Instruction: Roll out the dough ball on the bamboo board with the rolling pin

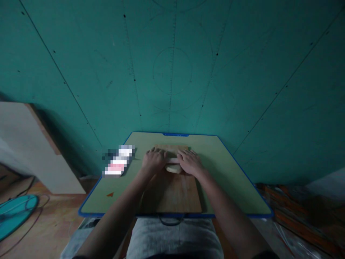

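Observation:
A pale rolling pin (172,160) lies crosswise on the wooden board (172,196), with only its middle showing. My left hand (155,158) is closed over its left part, knuckles up. On the right part rests my right hand (189,160), its fingers reaching forward over the pin. Both hands hide the pin's ends. Under and just in front of the pin, between the hands, sits a flattened lump of whitish dough (173,168); its far side is hidden by the pin.
The board lies on a pale green folding table (229,190) with a blue edge. A pixelated flat item (118,162) is at the table's left, with a small orange triangle (110,194) nearer me. Behind stands a green wall (172,72); a white panel (35,147) leans at left.

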Tool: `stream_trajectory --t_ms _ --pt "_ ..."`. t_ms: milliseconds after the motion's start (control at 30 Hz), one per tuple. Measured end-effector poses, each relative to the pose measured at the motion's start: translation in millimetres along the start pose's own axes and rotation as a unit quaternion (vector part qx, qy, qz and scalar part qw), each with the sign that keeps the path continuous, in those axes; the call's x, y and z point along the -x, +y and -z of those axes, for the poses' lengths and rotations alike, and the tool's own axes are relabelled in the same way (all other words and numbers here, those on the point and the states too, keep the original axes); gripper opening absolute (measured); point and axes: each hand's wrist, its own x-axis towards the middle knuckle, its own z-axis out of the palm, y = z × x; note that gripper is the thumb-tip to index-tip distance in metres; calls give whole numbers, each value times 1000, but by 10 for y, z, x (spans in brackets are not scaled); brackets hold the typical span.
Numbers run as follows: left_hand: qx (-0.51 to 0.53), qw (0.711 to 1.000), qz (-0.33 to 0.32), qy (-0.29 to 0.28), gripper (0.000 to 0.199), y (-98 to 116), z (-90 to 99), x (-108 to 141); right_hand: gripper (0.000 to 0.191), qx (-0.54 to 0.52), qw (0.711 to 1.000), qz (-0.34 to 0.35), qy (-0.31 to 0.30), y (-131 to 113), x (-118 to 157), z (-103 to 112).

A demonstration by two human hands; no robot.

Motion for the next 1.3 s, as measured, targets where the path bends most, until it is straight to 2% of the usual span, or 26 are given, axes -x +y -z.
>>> stream_trajectory --t_ms 200,367,533,700,833,1100,1300 --pt "-17 999 33 -16 31 12 -18 -90 42 7 999 -36 5 -27 -105 -7" --pt "0 1000 14 -2 31 53 42 47 44 11 999 -24 38 -68 77 22" --pt "67 998 -7 11 32 -87 17 163 38 38 997 20 63 -24 240 65" --pt "123 992 -18 -10 27 -197 15 104 39 44 998 -21 50 38 167 147" --pt "113 993 -10 -25 29 -147 67 63 47 41 997 -66 19 65 100 202" --pt "46 996 55 -50 38 -71 140 70 49 30 995 -97 -6 4 85 189" --pt "13 997 65 -40 37 148 78 26 44 15 995 -95 1 -159 22 141"
